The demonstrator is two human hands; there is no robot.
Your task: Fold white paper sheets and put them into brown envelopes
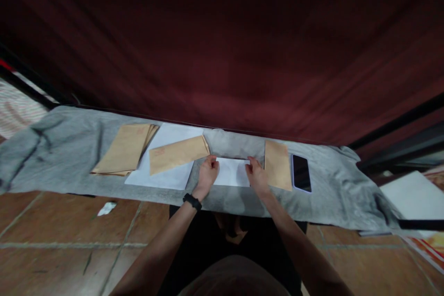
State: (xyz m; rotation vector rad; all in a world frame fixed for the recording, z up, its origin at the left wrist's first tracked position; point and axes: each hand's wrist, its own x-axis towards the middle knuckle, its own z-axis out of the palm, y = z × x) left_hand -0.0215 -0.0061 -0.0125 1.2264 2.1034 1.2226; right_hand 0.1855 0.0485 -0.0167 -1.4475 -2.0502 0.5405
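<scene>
Between my two hands is a white sheet of paper (pixel 231 173), apparently folded, over the grey cloth. My left hand (pixel 208 173), with a black band on its wrist, pinches the paper's upper left corner. At the upper right corner, my right hand (pixel 255 175) has its fingers closed on the same sheet. Left of my left hand, a brown envelope (pixel 176 153) rests on white sheets of paper (pixel 173 179). Another brown envelope (pixel 277 165) lies just right of my right hand.
A stack of brown envelopes (pixel 123 150) lies farther left on the grey cloth (pixel 333 180). A phone (pixel 301 173) with a dark screen is at the right. Behind the cloth hangs a dark red curtain (pixel 236 78). Crumpled white paper (pixel 107 208) lies on the tiled floor (pixel 69 226).
</scene>
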